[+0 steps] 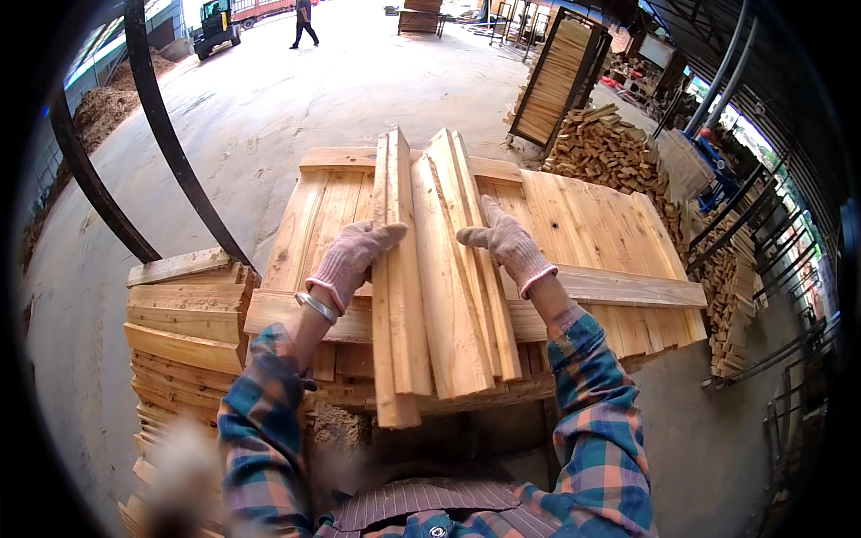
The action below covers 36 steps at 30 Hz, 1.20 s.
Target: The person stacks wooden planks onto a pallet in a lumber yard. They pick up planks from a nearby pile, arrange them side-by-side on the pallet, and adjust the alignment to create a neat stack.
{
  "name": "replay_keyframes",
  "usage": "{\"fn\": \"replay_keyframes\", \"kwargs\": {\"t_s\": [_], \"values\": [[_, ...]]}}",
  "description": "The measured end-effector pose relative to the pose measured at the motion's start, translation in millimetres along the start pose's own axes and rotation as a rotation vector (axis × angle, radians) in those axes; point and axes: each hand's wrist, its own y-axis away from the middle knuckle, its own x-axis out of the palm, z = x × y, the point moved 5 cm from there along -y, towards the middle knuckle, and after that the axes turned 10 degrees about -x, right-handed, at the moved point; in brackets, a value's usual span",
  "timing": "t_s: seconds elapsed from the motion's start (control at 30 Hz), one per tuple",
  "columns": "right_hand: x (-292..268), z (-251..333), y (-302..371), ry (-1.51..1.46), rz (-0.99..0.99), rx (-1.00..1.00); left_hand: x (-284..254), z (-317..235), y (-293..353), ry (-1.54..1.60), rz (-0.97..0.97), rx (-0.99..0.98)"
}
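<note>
Several narrow wooden boards stand in two bunches on a bed of planks [587,220], their near ends jutting toward me. My left hand [352,255], in a pale knit glove, grips the left bunch of boards [395,314], with its thumb across the top; its other fingers are partly hidden. On the opposite side my right hand [511,242], gloved likewise, holds the right bunch of boards [459,296]. Its thumb lies over the upper edge and its fingers press along the outer side. A narrow gap parts the two bunches at their far ends.
Crosswise battens [619,287] lie over the planks. To the left rises a board stack [184,314], beside dark metal posts [175,134]. A heap of wood pieces [605,148] and a loaded rack [556,76] stand at the far right. One person [304,22] walks in the distance near a vehicle [215,27].
</note>
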Motion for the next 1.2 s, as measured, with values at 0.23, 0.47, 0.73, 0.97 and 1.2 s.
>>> {"fn": "replay_keyframes", "kwargs": {"t_s": [0.23, 0.47, 0.73, 0.97, 1.2], "values": [[31, 12, -21, -0.02, -0.003, 0.006, 34, -26, 3, -0.322, -0.151, 0.125], [13, 52, 8, 0.117, -0.19, -0.209, 44, -37, 26, -0.086, -0.059, 0.274], [-13, 29, -23, -0.352, -0.013, -0.077, -35, -38, -13, 0.006, 0.053, 0.333], [-24, 38, -15, 0.347, -0.07, 0.075, -98, 5, -56, 0.043, -0.095, 0.021], [-7, 49, -43, 0.544, -0.103, 0.181, -120, 0, -65, 0.188, -0.114, 0.16]]}}
